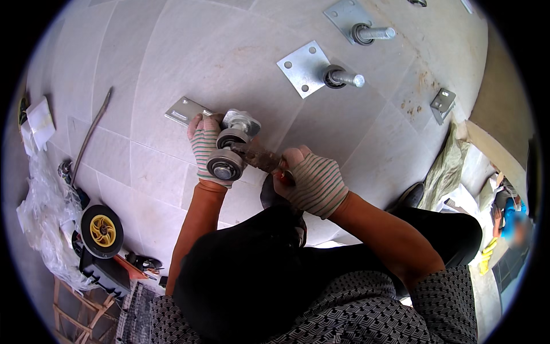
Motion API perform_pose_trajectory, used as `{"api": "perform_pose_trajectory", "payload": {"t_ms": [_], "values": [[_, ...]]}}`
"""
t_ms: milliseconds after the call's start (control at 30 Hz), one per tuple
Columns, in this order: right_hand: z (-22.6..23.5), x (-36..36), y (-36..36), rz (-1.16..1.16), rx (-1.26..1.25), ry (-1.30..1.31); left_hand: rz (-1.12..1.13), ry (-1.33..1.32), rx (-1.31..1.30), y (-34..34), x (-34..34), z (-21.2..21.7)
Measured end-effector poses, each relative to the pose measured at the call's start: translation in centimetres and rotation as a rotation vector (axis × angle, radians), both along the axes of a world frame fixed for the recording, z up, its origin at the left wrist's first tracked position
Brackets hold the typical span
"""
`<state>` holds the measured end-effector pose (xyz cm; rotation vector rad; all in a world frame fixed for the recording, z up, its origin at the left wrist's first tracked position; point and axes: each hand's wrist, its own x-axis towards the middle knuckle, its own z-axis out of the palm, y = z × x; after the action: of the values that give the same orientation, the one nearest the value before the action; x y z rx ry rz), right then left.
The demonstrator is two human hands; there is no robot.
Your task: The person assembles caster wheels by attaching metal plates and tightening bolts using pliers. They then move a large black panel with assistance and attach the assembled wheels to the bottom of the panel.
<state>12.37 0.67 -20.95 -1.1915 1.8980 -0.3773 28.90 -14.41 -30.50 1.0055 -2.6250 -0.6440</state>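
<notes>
My left hand (206, 146), in a striped knit glove, is closed around a metal roller bracket (242, 122). Two round bearing wheels (224, 164) sit on it, with a nut showing at the end of the near one. My right hand (314, 180), gloved the same way, grips a dark, rusty hand tool (260, 157) with some red at its handle. The tool's far end meets the roller bracket between the wheels; its jaws are partly hidden. Just beyond my left hand lies a slotted metal plate (186, 110).
Ahead on the tiled floor are two square plates (303, 69) (346, 14) bearing threaded bolts. A small angle bracket (443, 105) lies right. At left are a curved rod (94, 129), plastic wrap (46, 212) and a yellow-hubbed wheel (102, 231). Another person (510, 221) is at far right.
</notes>
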Motion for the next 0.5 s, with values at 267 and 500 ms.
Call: {"api": "perform_pose_trajectory", "payload": {"t_ms": [267,500], "values": [[1.0,0.4,-0.2,0.048,0.082,0.001,0.404,0.265,0.758,0.8,1.2,-1.2],[2.5,0.5,-0.8,0.055,0.082,0.033,0.192,0.123,0.418,0.9,0.6,0.4]]}}
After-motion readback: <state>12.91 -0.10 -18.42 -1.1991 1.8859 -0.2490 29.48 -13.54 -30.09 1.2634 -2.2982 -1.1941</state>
